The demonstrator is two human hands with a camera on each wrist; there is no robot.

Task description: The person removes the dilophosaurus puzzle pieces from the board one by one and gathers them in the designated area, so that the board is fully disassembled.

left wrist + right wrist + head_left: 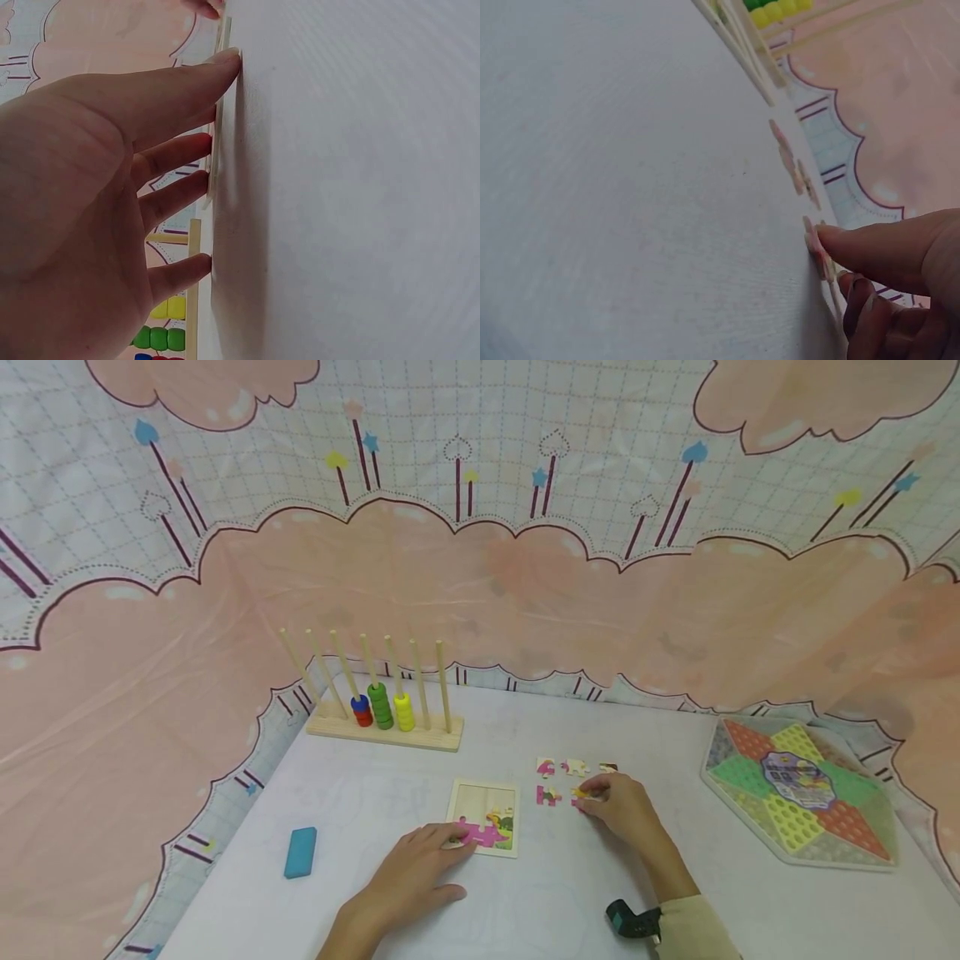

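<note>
Pinching a piece with your right hand, you risk your spread left hand pushing the tray askew.

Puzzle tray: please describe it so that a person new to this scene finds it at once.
In the head view, on the white table, look in front of the bead rack. The puzzle tray lies left of the loose puzzle pieces, with the left hand at its lower left corner. Unlike its neighbours, it is a pale frame, bare above, with a partly pink picture below.
</note>
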